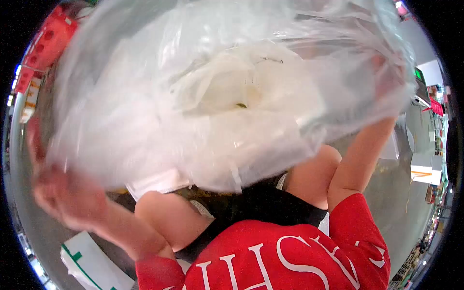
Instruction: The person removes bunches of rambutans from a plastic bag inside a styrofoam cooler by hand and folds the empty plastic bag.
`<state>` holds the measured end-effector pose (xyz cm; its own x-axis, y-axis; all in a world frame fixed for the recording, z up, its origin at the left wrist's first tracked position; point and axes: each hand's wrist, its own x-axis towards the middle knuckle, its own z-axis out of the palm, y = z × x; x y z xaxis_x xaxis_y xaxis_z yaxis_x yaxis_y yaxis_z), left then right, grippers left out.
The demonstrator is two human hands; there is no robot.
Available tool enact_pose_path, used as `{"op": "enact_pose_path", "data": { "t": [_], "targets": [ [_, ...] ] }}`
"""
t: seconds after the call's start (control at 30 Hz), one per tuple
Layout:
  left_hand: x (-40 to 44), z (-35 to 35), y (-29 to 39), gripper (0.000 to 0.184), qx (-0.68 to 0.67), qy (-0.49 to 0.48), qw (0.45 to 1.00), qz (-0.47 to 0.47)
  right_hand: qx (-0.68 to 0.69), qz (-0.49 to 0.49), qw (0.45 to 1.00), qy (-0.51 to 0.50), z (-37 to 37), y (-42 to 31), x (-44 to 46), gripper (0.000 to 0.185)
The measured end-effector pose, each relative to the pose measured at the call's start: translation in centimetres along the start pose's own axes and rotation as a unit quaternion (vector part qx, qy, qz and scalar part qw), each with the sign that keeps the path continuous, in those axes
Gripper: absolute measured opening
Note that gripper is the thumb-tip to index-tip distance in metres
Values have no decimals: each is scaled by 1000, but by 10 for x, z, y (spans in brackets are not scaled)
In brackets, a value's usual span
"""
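Observation:
A large, translucent plastic bag [145, 111] is spread wide between my two hands, above my knees. Its mouth faces me, and deep inside, a small green scrap [241, 105] lies on the whitish plastic. At the lower left, my left hand [70, 195] grips the bag's edge, blurred by motion, with one finger pointing up. On the far right, my right hand [386, 77] shows hazily through the film and holds the bag's other side; its fingers are partly hidden.
A red plastic crate [50, 36] stands at the upper left. On the floor at the lower left is a white box with green tape [94, 263]. A white box with an orange stripe [425, 171] and a device with a green display [420, 87] are at right.

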<state>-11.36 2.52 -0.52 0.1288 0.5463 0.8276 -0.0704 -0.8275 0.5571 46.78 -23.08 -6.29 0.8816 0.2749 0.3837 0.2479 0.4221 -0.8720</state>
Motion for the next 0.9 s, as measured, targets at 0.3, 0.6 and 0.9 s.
{"op": "enact_pose_path", "data": {
  "t": [0.3, 0.6, 0.9],
  "targets": [
    [-23, -20, 47, 24, -451, -25, 887, -98, -147, -33, 984, -93, -12, -57, -35, 53],
    [-95, 148, 72, 42, -277, -334, 894, -113, -107, -23, 721, -684, 161, -73, -151, 64],
    [-120, 141, 94, 54, -188, -389, 895, -114, -291, 52, 703, -647, 151, -3, -134, 19]
  ]
}}
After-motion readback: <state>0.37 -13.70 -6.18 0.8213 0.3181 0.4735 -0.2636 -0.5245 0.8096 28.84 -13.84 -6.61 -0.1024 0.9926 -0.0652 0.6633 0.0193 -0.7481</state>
